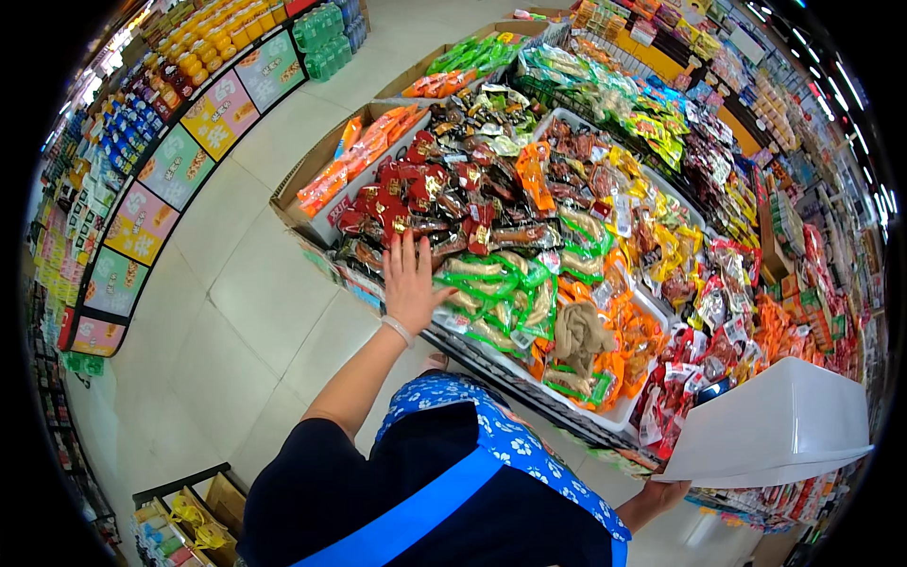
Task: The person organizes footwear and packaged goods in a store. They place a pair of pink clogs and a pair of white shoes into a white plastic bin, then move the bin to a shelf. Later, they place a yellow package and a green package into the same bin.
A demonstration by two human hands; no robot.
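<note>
My left hand (pixel 409 287), a pale band at its wrist, rests with spread fingers at the left edge of the snack display. Its fingertips are on red-topped clear packs of dark meat (pixel 386 205), and its thumb is at green-edged packs of pale, claw-like food (pixel 489 283). At the lower right my right hand (pixel 659 496) grips the lower edge of a white plastic bin (pixel 765 425), tilted over the display's corner. Part of that hand is hidden by the bin. A crumpled brown cloth or glove (pixel 582 337) lies on orange packs (pixel 638 340).
Cardboard boxes with orange packs (pixel 361 159) stand at the display's far left. Beyond the tiled floor (pixel 212 312) runs a curved shelf of bottled drinks (pixel 191 60). A small rack (pixel 205 517) stands at the lower left. Wrapped snacks crowd the right side.
</note>
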